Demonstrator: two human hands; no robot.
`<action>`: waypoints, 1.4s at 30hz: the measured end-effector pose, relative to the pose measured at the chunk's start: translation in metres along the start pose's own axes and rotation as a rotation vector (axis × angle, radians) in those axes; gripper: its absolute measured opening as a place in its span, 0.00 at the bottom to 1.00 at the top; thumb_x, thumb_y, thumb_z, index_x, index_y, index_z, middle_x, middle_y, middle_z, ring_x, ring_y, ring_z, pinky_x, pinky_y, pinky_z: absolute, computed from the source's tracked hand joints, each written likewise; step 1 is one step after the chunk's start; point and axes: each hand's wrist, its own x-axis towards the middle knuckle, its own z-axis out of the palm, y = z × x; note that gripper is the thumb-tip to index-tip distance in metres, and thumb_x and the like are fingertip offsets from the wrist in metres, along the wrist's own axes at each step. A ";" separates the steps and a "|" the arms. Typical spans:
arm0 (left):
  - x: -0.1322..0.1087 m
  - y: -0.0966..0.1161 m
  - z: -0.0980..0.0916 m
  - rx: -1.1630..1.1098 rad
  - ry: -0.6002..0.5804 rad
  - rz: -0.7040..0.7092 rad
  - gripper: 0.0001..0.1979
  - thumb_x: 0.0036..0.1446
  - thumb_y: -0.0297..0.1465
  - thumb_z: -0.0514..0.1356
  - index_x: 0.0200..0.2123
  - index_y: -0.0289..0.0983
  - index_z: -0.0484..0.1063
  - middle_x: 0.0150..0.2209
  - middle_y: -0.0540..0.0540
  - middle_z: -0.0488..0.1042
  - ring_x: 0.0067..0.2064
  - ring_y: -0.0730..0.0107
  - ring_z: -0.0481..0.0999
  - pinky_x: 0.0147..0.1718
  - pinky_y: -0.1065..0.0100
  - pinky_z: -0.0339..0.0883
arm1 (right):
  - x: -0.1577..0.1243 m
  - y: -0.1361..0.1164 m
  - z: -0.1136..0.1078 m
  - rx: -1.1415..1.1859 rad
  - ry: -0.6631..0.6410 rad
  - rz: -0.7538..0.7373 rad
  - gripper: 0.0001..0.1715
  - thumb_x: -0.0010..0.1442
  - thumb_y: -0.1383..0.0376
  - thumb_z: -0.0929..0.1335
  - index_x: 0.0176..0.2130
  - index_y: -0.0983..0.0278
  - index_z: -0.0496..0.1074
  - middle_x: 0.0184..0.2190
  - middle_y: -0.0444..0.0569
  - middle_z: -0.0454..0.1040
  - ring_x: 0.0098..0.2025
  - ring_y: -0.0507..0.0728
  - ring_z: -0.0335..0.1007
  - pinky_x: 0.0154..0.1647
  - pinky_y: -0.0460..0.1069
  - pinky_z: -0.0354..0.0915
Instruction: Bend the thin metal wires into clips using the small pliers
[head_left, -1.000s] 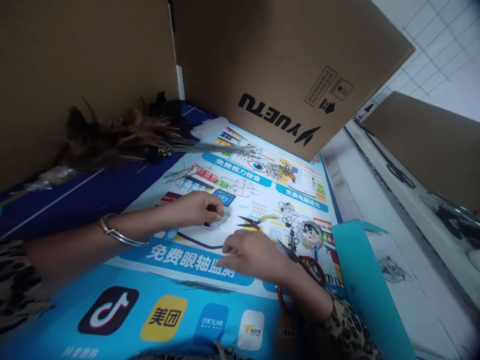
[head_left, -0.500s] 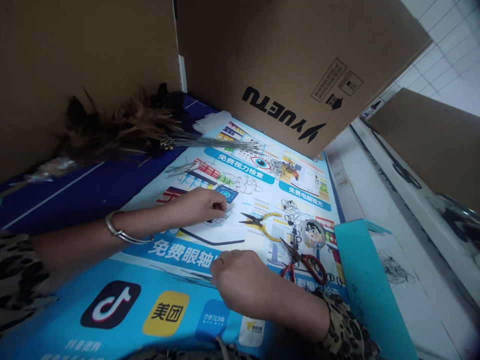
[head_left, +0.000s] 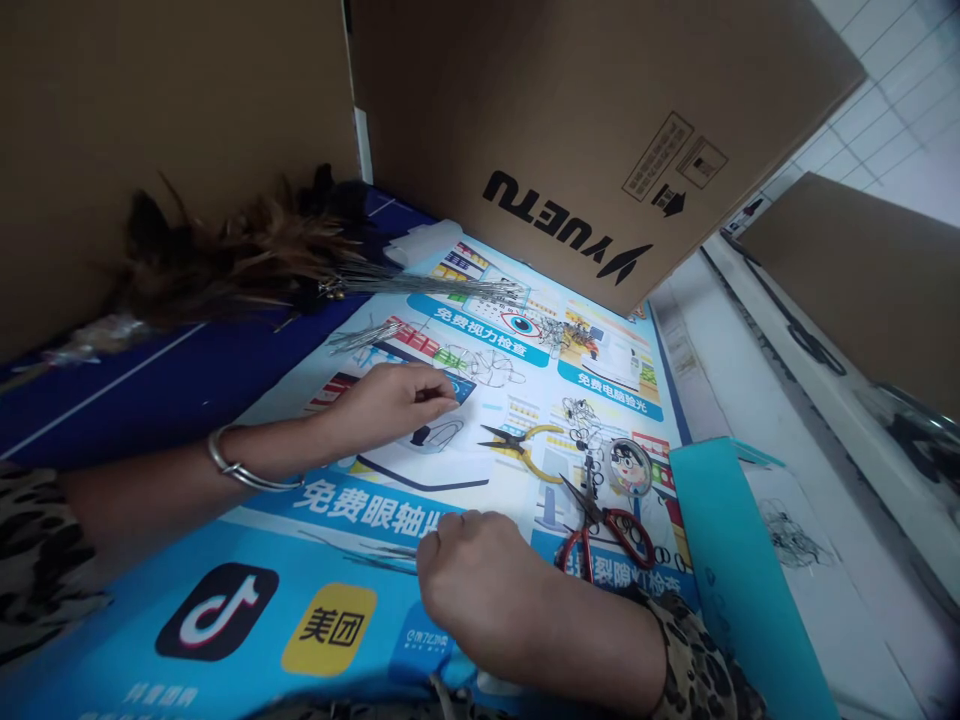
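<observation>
My left hand (head_left: 401, 402), a silver bangle (head_left: 247, 470) on its wrist, hovers over the printed sheet with thumb and fingers pinched; anything between the tips is too small to make out. Just below those fingers lies a thin bent wire loop (head_left: 448, 434). Closer to me, my right hand (head_left: 476, 575) is closed, its fingertips hidden beneath it. Thin dark wires (head_left: 360, 552) run up to its fingers, but whether it grips one is hidden. Yellow-handled pliers (head_left: 525, 445) and red-handled pliers (head_left: 600, 515) rest to the right, beside a round cartoon tin (head_left: 628, 467).
Straight wires (head_left: 442, 288) and tangled wire (head_left: 487, 368) lie further back. Brown feathers (head_left: 262, 235) are at the far left. A large cardboard box (head_left: 570, 110) stands behind the sheet. A turquoise box (head_left: 739, 570) is at the right, with small black rings near it.
My left hand has lifted slightly up and away, showing more of the wire loop beneath. My right hand has shifted a little toward me, staying closed by the dark wires.
</observation>
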 end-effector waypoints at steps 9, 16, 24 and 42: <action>-0.004 0.005 0.001 -0.163 -0.079 0.038 0.11 0.58 0.38 0.59 0.31 0.37 0.75 0.25 0.52 0.75 0.28 0.72 0.71 0.28 0.72 0.61 | 0.001 0.012 0.003 0.119 -0.020 0.040 0.04 0.54 0.70 0.66 0.33 0.66 0.70 0.31 0.52 0.74 0.31 0.57 0.68 0.21 0.48 0.55; -0.009 0.012 0.000 -0.389 -0.482 0.027 0.12 0.59 0.39 0.58 0.33 0.36 0.76 0.25 0.51 0.73 0.27 0.72 0.70 0.26 0.73 0.61 | -0.002 0.047 -0.011 0.348 -0.046 0.132 0.08 0.60 0.68 0.63 0.31 0.65 0.70 0.33 0.48 0.77 0.33 0.53 0.69 0.28 0.48 0.54; -0.014 0.015 -0.006 -0.435 -0.783 0.054 0.13 0.60 0.40 0.60 0.33 0.37 0.77 0.27 0.51 0.74 0.30 0.70 0.72 0.28 0.73 0.63 | -0.002 0.069 0.000 0.537 0.057 0.198 0.04 0.53 0.65 0.66 0.28 0.64 0.69 0.24 0.42 0.71 0.25 0.50 0.61 0.26 0.45 0.49; -0.034 0.048 0.000 0.533 -0.356 0.536 0.12 0.57 0.20 0.59 0.36 0.43 0.76 0.33 0.48 0.77 0.36 0.60 0.74 0.37 0.62 0.61 | 0.002 0.084 0.001 0.691 0.121 0.280 0.07 0.54 0.71 0.65 0.30 0.65 0.74 0.29 0.43 0.75 0.30 0.50 0.65 0.30 0.44 0.53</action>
